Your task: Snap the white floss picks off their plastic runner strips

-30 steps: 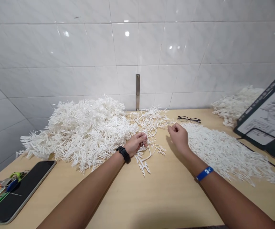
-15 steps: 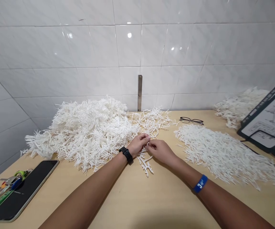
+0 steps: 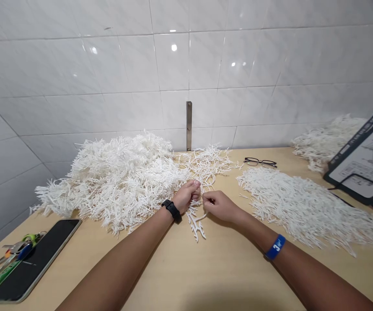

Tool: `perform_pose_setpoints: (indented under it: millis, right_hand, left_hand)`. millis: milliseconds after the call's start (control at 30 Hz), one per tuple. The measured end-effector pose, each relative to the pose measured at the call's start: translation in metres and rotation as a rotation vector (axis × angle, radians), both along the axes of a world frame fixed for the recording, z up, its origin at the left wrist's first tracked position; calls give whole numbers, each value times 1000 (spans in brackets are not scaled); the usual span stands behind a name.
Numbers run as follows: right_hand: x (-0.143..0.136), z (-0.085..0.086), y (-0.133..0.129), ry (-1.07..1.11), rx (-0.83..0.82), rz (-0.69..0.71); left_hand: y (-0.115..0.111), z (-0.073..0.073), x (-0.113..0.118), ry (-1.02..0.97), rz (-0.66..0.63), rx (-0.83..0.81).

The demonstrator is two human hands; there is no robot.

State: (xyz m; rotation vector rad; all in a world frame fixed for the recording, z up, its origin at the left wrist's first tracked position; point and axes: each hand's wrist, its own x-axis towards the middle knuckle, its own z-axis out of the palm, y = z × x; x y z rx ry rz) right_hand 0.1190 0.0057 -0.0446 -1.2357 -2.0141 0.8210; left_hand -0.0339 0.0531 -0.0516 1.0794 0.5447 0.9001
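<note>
My left hand (image 3: 187, 197), with a black band on its wrist, is closed around a branching white plastic piece (image 3: 197, 226) whose prongs hang below it over the table. Just to the right, my right hand (image 3: 220, 206) is closed in a pinch, thumb and forefinger together; what sits between its fingertips is too small to make out. A narrow gap parts the two hands. A large heap of white branched pieces (image 3: 124, 181) lies left of my left hand. Behind both hands is a looser pile of thin white strands (image 3: 207, 162).
A flat spread of white pieces (image 3: 303, 207) covers the right side. Black glasses (image 3: 260, 162) lie behind it. A dark printed box (image 3: 364, 160) leans at the far right. A phone (image 3: 37, 259) and keys (image 3: 16, 248) are at the left. The tiled wall (image 3: 109, 65) bounds the table.
My right hand has moved slightly right, away from my left hand, opening a gap between them. The left fingers have curled in more, and the view has shifted a little.
</note>
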Motion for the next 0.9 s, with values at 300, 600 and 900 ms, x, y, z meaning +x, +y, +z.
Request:
perform_pose_setpoints:
  millis: [300,600,900]
  right_hand:
    - [62,33,15,-559,314,-823]
    - [10,14,-4,-249,268,-191]
    - [-9,-6,1,-330,286,-37]
  left_hand:
    - [0,1,-1,-16,21,-68]
    - [-3,3,-1,-22,59,-11]
    - [-2,-1,0,28,60,-21]
